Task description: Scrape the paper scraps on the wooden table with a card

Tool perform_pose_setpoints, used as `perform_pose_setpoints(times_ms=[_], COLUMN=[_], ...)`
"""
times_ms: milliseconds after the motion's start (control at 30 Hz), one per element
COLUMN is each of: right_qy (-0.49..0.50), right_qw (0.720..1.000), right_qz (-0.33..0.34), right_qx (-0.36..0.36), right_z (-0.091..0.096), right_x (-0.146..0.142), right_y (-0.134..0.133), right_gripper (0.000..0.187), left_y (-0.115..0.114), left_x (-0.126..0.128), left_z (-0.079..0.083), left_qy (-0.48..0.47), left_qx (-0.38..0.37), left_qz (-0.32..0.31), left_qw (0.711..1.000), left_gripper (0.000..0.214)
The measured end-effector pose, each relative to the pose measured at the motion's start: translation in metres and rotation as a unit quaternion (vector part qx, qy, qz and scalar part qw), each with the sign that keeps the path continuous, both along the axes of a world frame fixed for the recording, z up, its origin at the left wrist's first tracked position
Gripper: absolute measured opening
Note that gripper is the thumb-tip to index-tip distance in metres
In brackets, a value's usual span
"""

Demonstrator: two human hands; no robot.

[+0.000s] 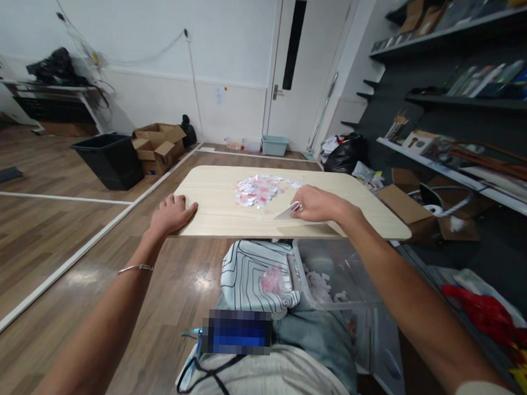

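A light wooden table (210,210) stands in front of me with a heap of white and pink paper scraps (258,190) near its middle. My left hand (172,213) grips the table's near left edge, fingers curled over it. My right hand (316,204) rests on the tabletop just right of the heap, fingers closed on a thin white card (286,212) whose edge touches the surface. Below the table's near edge, on my lap, sits a clear plastic bin (336,276) with several paper scraps inside.
A black bin (110,159) and open cardboard boxes (157,146) stand on the wooden floor at the left. Dark shelves (464,101) with books and boxes line the right wall. A black bag (346,154) and a white door (306,65) are behind the table.
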State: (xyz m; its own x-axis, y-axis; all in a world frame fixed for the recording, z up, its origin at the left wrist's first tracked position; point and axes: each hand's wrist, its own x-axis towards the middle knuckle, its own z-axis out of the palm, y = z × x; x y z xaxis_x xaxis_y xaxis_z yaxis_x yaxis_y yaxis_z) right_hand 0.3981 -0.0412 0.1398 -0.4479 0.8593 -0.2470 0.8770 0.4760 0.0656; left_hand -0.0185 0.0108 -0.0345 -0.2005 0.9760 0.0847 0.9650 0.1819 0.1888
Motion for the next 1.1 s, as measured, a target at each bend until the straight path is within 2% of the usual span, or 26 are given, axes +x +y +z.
perform_pose_setpoints(times_ms=[133, 300, 500, 733, 933, 1100], right_qy=[-0.053, -0.055, -0.038, -0.048, -0.078, -0.085], right_qw=[0.997, 0.997, 0.997, 0.997, 0.994, 0.995], right_qz=[-0.043, -0.051, -0.022, 0.042, 0.074, 0.057], right_qx=[0.021, 0.033, 0.061, 0.041, 0.014, 0.006], right_z=[0.007, -0.002, -0.008, -0.014, -0.012, -0.010], right_x=[0.001, -0.005, -0.031, -0.052, -0.040, -0.010], right_y=[0.001, 0.000, 0.004, 0.005, 0.002, -0.005], right_gripper=[0.029, 0.043, 0.043, 0.040, 0.038, 0.035], left_y=[0.001, 0.002, 0.003, 0.002, 0.001, 0.002], left_x=[0.000, -0.001, -0.003, -0.002, -0.001, -0.005], left_z=[-0.002, -0.003, -0.005, -0.005, -0.004, -0.005], left_qy=[-0.003, -0.001, -0.001, -0.009, -0.016, -0.015], left_qx=[-0.002, -0.011, -0.008, 0.003, -0.010, -0.012], left_qz=[-0.003, -0.005, -0.006, 0.001, 0.000, -0.005], left_qw=[1.000, 1.000, 1.000, 1.000, 1.000, 1.000], left_gripper=[0.092, 0.094, 0.093, 0.089, 0.094, 0.096])
